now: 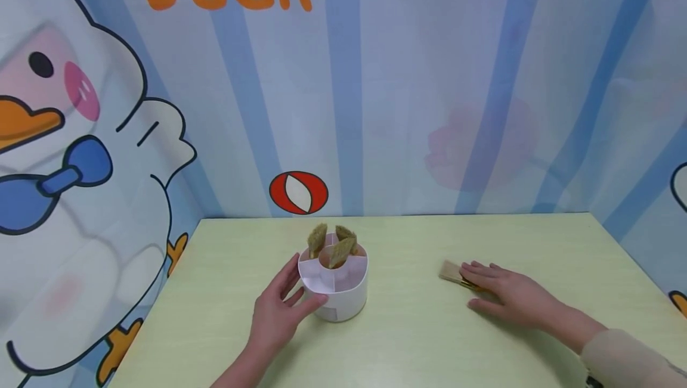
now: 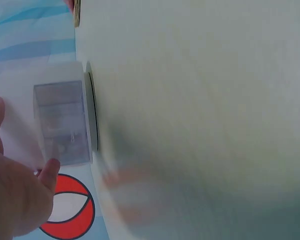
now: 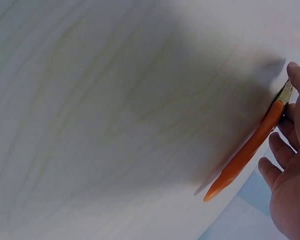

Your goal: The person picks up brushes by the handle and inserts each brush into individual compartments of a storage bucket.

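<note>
A pale green table (image 1: 408, 328) stands in a corner of walls printed with blue stripes and a cartoon duck (image 1: 80, 155). Left of its middle stands a white round holder (image 1: 335, 283) split into compartments, with three brushes (image 1: 333, 244) standing in it bristles up. The left hand (image 1: 279, 313) is against the holder's left side, thumb and fingers loosely curved round its wall; the left wrist view shows the fingers (image 2: 47, 172) touching the holder (image 2: 60, 122) low on its side. Well apart to the right, the right hand (image 1: 507, 295) lies flat over a paintbrush (image 1: 453, 273) that rests on the table, fingers straight and laid on the handle, not curled round it. The pale bristles stick out past the fingertips toward the holder. In the right wrist view the orange handle (image 3: 247, 152) lies under the fingers (image 3: 285, 150), its tip pointing back toward the wrist.
</note>
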A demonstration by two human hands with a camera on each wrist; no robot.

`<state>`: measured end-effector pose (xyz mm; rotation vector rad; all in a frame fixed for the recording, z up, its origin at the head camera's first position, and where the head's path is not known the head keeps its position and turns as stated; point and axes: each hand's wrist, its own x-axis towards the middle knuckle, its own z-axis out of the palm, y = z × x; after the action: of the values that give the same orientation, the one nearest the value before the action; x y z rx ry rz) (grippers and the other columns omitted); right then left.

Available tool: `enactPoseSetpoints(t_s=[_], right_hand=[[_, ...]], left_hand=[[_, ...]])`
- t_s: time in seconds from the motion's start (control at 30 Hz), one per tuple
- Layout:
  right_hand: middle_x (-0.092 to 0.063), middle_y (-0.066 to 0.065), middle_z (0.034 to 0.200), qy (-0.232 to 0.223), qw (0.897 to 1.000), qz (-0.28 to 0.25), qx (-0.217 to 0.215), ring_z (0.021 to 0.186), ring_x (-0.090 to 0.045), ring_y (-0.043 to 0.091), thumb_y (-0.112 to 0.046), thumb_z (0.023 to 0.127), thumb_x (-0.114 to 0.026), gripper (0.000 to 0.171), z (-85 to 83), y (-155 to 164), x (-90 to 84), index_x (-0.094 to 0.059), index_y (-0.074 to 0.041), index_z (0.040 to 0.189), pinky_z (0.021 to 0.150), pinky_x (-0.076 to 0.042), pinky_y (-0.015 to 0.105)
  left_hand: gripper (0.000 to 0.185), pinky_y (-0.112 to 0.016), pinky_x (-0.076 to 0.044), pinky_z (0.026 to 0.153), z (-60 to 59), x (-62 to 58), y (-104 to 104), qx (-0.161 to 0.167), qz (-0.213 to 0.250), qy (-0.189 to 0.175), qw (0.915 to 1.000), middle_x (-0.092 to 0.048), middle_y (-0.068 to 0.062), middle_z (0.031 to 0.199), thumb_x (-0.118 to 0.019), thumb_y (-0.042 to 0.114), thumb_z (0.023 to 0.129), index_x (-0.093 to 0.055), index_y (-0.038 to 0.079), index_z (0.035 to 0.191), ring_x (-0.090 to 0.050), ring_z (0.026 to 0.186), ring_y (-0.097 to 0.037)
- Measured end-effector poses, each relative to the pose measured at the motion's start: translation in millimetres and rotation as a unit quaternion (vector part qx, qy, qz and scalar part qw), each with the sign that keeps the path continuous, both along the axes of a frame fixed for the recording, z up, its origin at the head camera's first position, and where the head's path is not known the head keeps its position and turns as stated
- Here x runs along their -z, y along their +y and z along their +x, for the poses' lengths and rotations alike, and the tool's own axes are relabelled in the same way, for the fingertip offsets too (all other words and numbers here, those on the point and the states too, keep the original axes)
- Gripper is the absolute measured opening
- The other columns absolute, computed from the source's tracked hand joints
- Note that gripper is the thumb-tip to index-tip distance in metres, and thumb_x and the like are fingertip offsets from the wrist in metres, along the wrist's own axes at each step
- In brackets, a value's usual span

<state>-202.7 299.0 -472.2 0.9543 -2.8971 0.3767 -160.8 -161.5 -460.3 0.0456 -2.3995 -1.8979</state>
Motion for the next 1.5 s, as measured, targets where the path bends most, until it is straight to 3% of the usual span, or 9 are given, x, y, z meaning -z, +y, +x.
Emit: enactPoseSetpoints(t_s=[0.2,0.53,1.07,1.5], right_hand=[[-0.057,0.015,0.157,-0.005,1.000,-0.001,-0.017,0.138,-0.057,0.048,-0.048,0.104,-0.068,0.065,1.0,-12,-1.0,-0.057,-0.009,0.155,0.111,-0.050,0.065],[-0.055,0.012,0.159,-0.008,0.999,0.005,-0.038,0.141,-0.056,0.043,-0.047,0.105,-0.067,0.064,-0.3,-25,0.5,-0.057,-0.010,0.156,0.110,-0.053,0.062],[-0.060,0.024,0.149,-0.034,0.994,-0.096,0.048,0.131,-0.064,0.044,-0.030,0.098,-0.080,0.061,-1.9,-2,3.0,-0.062,0.000,0.148,0.104,-0.056,0.061],[-0.068,0.022,0.139,-0.032,0.991,-0.124,0.048,0.126,-0.067,0.043,-0.017,0.096,-0.081,0.043,-2.7,-8,15.1,-0.073,-0.004,0.137,0.103,-0.056,0.059]], left_hand=[[0.097,-0.037,-0.056,0.108,7.3,3.0,8,-0.029,0.004,0.021,0.9993,-0.048,-0.006,0.165,-0.096,0.022,0.082,-0.044,0.016,0.164,-0.047,0.151,-0.029],[0.097,-0.038,-0.058,0.105,14.1,4.2,19,-0.063,-0.018,0.042,0.9970,-0.052,-0.010,0.162,-0.096,0.025,0.082,-0.046,0.013,0.163,-0.052,0.147,-0.031],[0.095,-0.042,-0.059,0.103,17.5,0.8,22,-0.071,-0.018,0.049,0.9961,-0.053,-0.012,0.161,-0.096,0.026,0.082,-0.047,0.011,0.162,-0.054,0.146,-0.032],[0.096,-0.042,-0.059,0.104,17.9,0.0,22,-0.069,-0.022,0.042,0.9965,-0.051,-0.012,0.163,-0.096,0.026,0.082,-0.046,0.012,0.163,-0.052,0.147,-0.033]])
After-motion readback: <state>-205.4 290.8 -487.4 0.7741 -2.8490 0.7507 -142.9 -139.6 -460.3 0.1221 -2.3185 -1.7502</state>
